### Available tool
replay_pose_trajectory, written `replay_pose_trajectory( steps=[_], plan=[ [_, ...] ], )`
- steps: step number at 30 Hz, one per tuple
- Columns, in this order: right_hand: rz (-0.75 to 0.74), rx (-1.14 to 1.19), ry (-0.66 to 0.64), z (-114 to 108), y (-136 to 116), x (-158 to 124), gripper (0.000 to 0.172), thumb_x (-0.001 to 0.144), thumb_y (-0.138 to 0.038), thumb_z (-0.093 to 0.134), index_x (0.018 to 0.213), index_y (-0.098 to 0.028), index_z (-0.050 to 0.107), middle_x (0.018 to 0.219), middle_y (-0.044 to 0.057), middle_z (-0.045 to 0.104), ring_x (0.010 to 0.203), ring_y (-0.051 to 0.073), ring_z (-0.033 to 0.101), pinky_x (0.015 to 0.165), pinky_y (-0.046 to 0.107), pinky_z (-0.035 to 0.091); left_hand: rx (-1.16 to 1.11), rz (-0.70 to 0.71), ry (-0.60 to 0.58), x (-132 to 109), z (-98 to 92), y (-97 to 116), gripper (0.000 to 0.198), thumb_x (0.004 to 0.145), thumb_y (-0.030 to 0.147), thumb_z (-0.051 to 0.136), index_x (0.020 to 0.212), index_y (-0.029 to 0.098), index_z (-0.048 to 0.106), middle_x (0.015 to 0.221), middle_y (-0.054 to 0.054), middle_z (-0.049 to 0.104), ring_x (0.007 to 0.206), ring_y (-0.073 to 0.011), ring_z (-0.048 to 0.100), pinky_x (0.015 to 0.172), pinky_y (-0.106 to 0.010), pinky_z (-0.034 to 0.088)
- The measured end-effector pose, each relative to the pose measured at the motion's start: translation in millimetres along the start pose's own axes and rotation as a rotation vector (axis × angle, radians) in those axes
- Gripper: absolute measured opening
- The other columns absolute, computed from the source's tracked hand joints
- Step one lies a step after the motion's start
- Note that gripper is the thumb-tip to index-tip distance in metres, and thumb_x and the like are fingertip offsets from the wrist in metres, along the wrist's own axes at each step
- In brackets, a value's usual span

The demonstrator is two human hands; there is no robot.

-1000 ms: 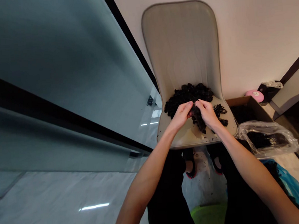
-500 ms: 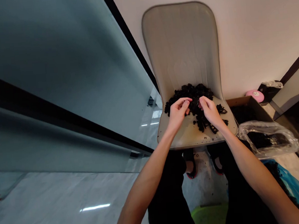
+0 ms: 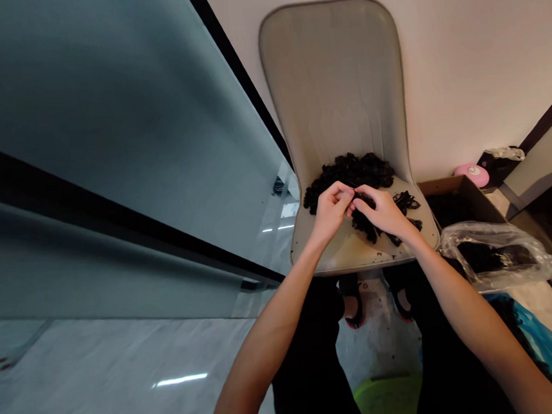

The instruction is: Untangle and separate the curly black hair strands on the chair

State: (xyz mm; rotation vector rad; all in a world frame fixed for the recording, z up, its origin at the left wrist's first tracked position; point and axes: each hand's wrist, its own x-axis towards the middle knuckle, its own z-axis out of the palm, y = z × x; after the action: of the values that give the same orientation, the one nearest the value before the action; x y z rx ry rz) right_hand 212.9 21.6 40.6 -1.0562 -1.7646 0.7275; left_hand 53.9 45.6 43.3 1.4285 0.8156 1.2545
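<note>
A heap of small black crinkled pieces (image 3: 354,169) lies on the seat of a beige chair (image 3: 335,79). Just in front of the heap, my left hand (image 3: 333,210) is closed, thumb and fingers pinched together. My right hand (image 3: 379,209) meets it fingertip to fingertip, also pinched. Whatever is between the fingers is too small and dark to make out. A looser cluster of black pieces (image 3: 406,202) lies to the right of my right hand, and more show beneath it. Crumbs dot the seat's front edge.
Right of the chair stand a cardboard box (image 3: 478,199) with dark contents and a clear plastic bag (image 3: 527,262) holding black pieces. Nearer me lies a blue bag (image 3: 549,344). A green stool (image 3: 390,403) is below me. A frosted glass panel (image 3: 120,137) closes the left side.
My right hand has moved left, so its fingertips now touch those of my left hand. Before, a gap stood between them. My left hand has barely shifted.
</note>
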Motion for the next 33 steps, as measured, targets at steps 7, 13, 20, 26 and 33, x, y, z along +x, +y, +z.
replay_pose_trajectory(
  steps=[7,13,20,26,33],
  plan=[
    [0.045,0.100,-0.113,1,3,2,0.049,0.098,-0.054,0.049,0.067,-0.018,0.060,0.068,0.001,0.064,0.069,0.016,0.057,0.074,0.030,0.043,0.021,0.043,-0.088,-2,1.6,6,0.043,0.082,0.061,0.074,0.081,0.018,0.066,0.054,0.004,0.051,0.046,-0.0078,0.042,0.046,-0.023,0.029],
    [0.017,0.141,-0.173,-7,-1,1,0.061,0.097,-0.065,0.043,0.058,-0.020,0.050,0.059,-0.001,0.052,0.061,0.013,0.045,0.067,0.029,0.037,0.014,0.037,-0.189,-4,-2.4,4,0.042,0.089,0.061,0.067,0.086,0.019,0.061,0.057,0.004,0.054,0.048,-0.0081,0.046,0.051,-0.022,0.035],
    [0.041,0.098,-0.398,-15,-4,-1,0.067,0.095,-0.071,0.042,0.054,-0.019,0.053,0.049,-0.004,0.041,0.049,0.010,0.036,0.058,0.029,0.029,0.055,-0.127,-0.477,-5,-20.4,12,0.041,0.077,0.050,0.082,0.090,0.019,0.059,0.065,0.000,0.066,0.051,-0.0088,0.052,0.049,-0.020,0.034],
    [0.055,0.291,-0.368,-12,-3,0,0.068,0.094,-0.073,0.045,0.053,-0.019,0.054,0.050,-0.003,0.042,0.050,0.010,0.033,0.055,0.029,0.026,-0.005,-0.078,-0.398,-4,-16.7,10,0.039,0.081,0.051,0.079,0.090,0.017,0.063,0.060,0.001,0.061,0.050,-0.0076,0.050,0.047,-0.019,0.033],
    [0.106,0.451,-0.044,7,1,5,0.066,0.091,-0.070,0.051,0.048,-0.021,0.045,0.053,0.001,0.051,0.054,0.012,0.037,0.055,0.029,0.028,-0.206,0.037,-0.099,-6,11.2,-3,0.039,0.080,0.051,0.081,0.082,0.018,0.059,0.055,0.004,0.058,0.044,-0.0054,0.046,0.046,-0.018,0.031]
  ],
)
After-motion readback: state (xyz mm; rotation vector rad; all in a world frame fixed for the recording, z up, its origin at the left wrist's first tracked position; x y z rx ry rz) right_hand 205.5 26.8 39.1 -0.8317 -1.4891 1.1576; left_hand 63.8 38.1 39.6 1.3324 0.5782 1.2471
